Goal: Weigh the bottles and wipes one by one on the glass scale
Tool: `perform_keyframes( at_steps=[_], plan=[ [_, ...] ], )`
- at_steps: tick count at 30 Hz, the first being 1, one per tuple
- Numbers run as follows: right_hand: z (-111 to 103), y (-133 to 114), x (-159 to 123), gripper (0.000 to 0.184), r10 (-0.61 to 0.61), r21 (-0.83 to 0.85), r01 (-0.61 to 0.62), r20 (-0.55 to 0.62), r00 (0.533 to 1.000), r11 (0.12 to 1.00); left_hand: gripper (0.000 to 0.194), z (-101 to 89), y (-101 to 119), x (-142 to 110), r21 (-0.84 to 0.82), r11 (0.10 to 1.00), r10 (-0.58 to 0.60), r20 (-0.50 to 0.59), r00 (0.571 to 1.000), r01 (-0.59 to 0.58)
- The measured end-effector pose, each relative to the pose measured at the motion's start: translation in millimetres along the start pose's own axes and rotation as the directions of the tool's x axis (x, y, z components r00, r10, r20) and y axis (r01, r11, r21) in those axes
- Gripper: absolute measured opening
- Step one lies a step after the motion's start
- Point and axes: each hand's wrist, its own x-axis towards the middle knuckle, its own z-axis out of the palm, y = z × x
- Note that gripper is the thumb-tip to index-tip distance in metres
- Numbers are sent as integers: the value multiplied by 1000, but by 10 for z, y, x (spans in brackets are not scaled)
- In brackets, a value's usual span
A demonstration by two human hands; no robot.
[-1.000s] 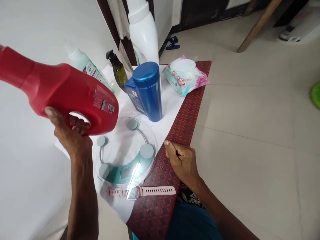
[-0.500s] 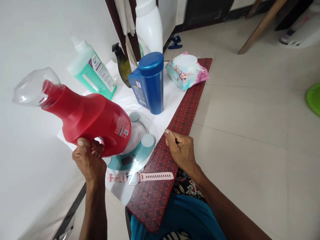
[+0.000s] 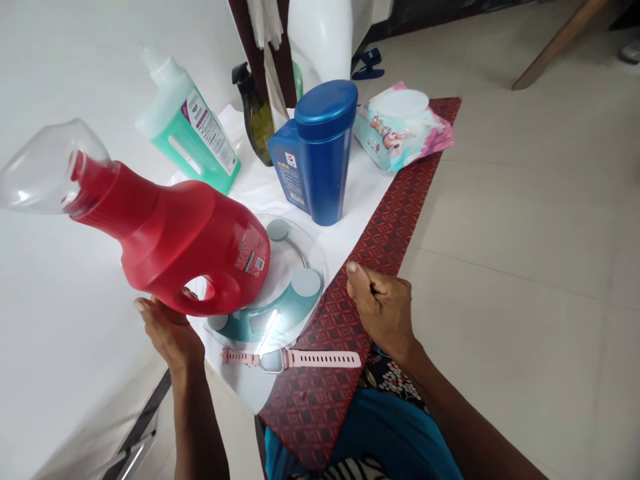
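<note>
A red detergent bottle (image 3: 200,233) with a clear cap stands on the round glass scale (image 3: 280,300), leaning left in view. My left hand (image 3: 173,333) is just below the bottle's handle, its thumb stretched out. The other fingers are partly hidden behind the bottle, and the handle hole is mostly clear of them. My right hand (image 3: 385,310) is closed in a loose fist above the table's front edge, with nothing visible in it. Just in front of the scale lies a pink-strapped smartwatch (image 3: 273,361).
Behind the scale stand a blue bottle (image 3: 327,160), a green liquid bottle (image 3: 200,140), a dark pump bottle (image 3: 254,117) and a large white bottle (image 3: 320,37). A wipes pack (image 3: 395,130) lies at the far corner. A red patterned mat (image 3: 320,400) borders the table.
My left hand's fingers have come out of the bottle's handle, and the thumb has lifted off it. The bottle keeps its place on the scale. The view has shifted slightly.
</note>
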Motion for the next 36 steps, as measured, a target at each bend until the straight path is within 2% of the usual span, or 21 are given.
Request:
perform_keyframes(
  at_steps=[5, 8, 11, 14, 17, 21, 26, 31, 36],
  plan=[
    [-1, -6, 2, 61, 11, -5, -11, -6, 1000, 1000, 65, 52, 27, -29, -50, 998, 29, 28, 999, -27],
    [-3, -6, -1, 62, 23, -8, -23, -9, 1000, 1000, 71, 172, 152, -109, -75, 996, 65, 102, 993, -57],
    [-3, 6, -3, 62, 20, -13, -20, -10, 1000, 1000, 67, 316, 274, -205, -64, 992, 117, 162, 980, -108],
    [1, 18, -10, 62, 22, -16, -22, -5, 1000, 1000, 70, 433, 341, -224, -107, 986, 142, 117, 983, -129],
    [5, 13, -15, 62, 40, -15, -40, -1, 999, 999, 77, 496, 359, -105, -125, 986, 114, 35, 993, -109],
    [11, -14, -12, 64, 79, -13, -79, 1, 997, 997, 75, 488, 359, 263, -108, 991, 69, -93, 993, -79],
    [22, -25, -11, 64, 82, -54, -82, -2, 997, 995, 68, 406, 252, 1030, -66, 959, 252, -243, 937, -275],
    [36, 7, -14, 63, 70, -110, -72, -23, 997, 991, 75, 259, -80, 1787, 7, 945, 311, -316, 896, -326],
    [46, 81, -15, 63, -10, -121, 9, -9, 1000, 993, 76, 62, -496, 2158, 75, 957, 289, -349, 892, -281]
  ],
)
